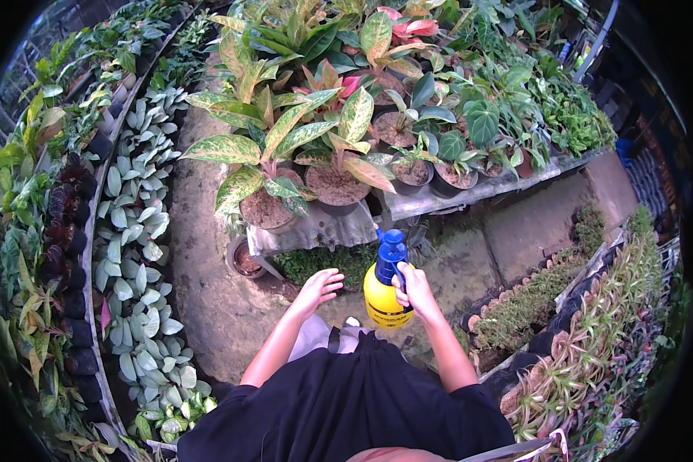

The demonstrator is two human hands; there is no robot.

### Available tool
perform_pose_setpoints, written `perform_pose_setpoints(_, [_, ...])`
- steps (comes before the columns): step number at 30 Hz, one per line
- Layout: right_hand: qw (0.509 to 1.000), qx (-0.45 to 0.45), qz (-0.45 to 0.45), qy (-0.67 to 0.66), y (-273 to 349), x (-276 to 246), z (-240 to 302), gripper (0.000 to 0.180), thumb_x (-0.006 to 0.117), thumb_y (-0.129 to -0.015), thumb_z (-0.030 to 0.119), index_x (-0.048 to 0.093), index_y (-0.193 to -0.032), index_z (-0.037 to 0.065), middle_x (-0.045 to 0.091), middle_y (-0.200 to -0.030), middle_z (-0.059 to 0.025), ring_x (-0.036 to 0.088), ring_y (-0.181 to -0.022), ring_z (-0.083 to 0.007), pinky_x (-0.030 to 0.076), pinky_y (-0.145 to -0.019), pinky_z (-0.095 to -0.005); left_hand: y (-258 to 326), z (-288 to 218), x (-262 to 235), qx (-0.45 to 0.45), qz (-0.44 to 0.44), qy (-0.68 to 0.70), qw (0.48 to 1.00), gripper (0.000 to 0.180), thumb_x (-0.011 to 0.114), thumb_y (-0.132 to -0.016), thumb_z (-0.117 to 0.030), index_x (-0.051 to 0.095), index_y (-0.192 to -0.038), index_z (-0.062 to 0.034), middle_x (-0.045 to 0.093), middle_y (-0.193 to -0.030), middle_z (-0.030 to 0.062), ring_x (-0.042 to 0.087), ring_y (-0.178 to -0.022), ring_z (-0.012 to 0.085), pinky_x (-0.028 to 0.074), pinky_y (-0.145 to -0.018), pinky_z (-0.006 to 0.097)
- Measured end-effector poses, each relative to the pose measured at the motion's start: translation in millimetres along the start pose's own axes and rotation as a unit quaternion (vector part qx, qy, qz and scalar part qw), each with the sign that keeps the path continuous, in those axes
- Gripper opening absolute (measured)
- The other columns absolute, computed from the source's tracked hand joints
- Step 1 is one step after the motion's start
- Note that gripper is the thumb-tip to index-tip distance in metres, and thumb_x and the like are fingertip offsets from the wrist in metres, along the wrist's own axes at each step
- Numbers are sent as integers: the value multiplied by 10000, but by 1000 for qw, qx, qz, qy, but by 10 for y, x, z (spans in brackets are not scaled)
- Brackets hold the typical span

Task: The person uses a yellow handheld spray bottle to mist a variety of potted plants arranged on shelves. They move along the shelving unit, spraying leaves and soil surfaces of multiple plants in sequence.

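Observation:
My right hand [414, 291] is wrapped round the handle of a yellow pump spray bottle [385, 299] with a blue top. The bottle hangs upright in front of me, its nozzle toward the potted plants. To its left my left hand [320, 288] is raised with the fingers stretched out, holding nothing. Just beyond both hands, a potted plant with speckled green and pink leaves [292, 138] stands at the near edge of a bench. Another brown-soiled pot [337, 189] sits beside it.
The bench [316, 232] carries many potted plants, its front edge close ahead. A small pot [246, 260] stands on the concrete floor [208, 231] by its left corner. Silvery-leaved plants [135, 208] line the left side. Low striped plants [577, 346] in black pots fill the right.

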State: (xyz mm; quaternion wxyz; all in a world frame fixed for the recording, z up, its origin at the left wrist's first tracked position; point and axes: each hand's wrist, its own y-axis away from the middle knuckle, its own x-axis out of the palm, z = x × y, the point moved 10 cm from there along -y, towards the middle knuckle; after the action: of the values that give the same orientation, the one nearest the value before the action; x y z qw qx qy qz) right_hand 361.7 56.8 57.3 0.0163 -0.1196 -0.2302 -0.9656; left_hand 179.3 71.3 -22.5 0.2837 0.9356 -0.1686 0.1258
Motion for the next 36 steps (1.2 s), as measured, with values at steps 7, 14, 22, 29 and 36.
perform_pose_setpoints(7, [999,-22,-2,26,120,140,116,407,366,-864,331,409,-568,55,345,-390,3,300,-290,-77,231,-302,-215,48,-322,167,52,-2,-62,997,416,364,-879,-360,405,-1167,-62,487,-1148,68,479,-1030,165,373,-858,315])
perform_pose_setpoints(14, [991,-125,3,-42,359,285,743,427,359,-876,332,417,-574,37,355,-404,-12,310,-294,-77,233,-297,-208,185,-1106,549,240,3,-99,966,298,424,-867,-235,462,-1084,-34,514,-1066,70,488,-985,151,371,-844,288])
perform_pose_setpoints(22, [976,-218,-1,-6,461,542,1055,398,350,-891,330,428,-616,54,374,-441,11,331,-322,-58,243,-316,-198,1055,-2319,1433,552,-16,-324,768,473,570,-741,-218,414,-1125,10,449,-1109,155,435,-1051,262,317,-910,342])
perform_pose_setpoints(29, [972,-236,-9,-2,485,607,895,400,352,-898,309,428,-602,51,361,-445,20,343,-339,-53,237,-325,-211,810,-2326,1630,491,-7,-323,809,296,519,-811,-125,409,-1073,-44,468,-847,35,456,-734,89,396,-667,238])
perform_pose_setpoints(36, [975,-220,-31,25,436,551,603,455,344,-890,320,391,-527,49,333,-382,5,297,-300,-66,212,-302,-210,922,-2470,1703,436,95,-155,881,125,443,-855,-116,431,-961,-51,432,-816,1,403,-694,38,363,-603,184])
